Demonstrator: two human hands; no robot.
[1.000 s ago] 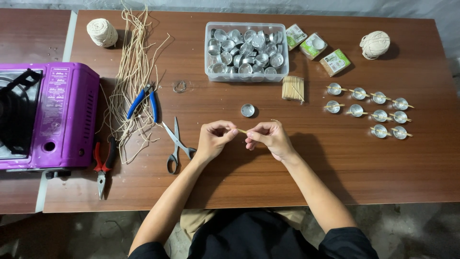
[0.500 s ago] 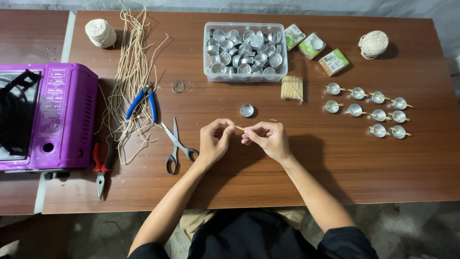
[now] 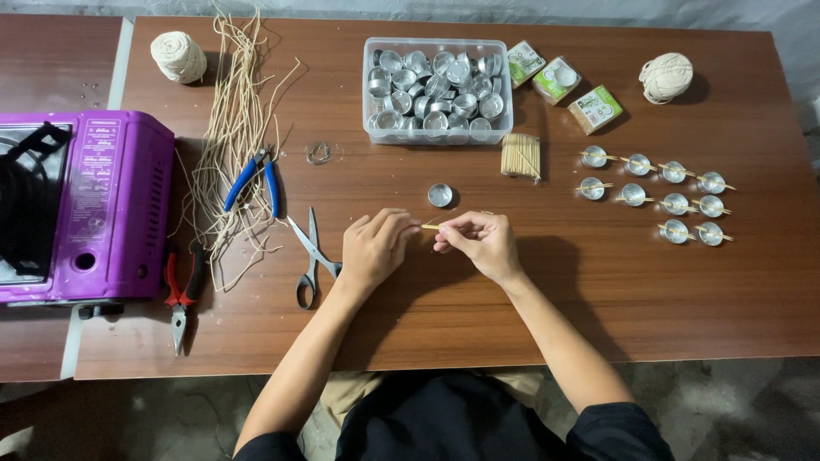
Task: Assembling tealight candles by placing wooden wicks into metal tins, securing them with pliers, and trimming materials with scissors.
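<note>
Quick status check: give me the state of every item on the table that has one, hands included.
Left hand: pinching thin stick.
Right hand: pinching the same stick.
Clear plastic box: lidless, full of metal cups.
Single metal cup: upright, empty.
Scissors: open, flat.
Blue-handled pliers: handles spread.
Red-handled pliers: lying flat.
Cups at right: each with a stick across.

Both hands meet over the brown wooden worktop [image 3: 547,290] — the left hand [image 3: 376,248] and right hand [image 3: 478,243] pinch a thin pale stick [image 3: 430,226] between them, perhaps with cord on it. A small empty round metal cup [image 3: 440,195] sits just beyond; steel scissors [image 3: 312,256] lie left.
</note>
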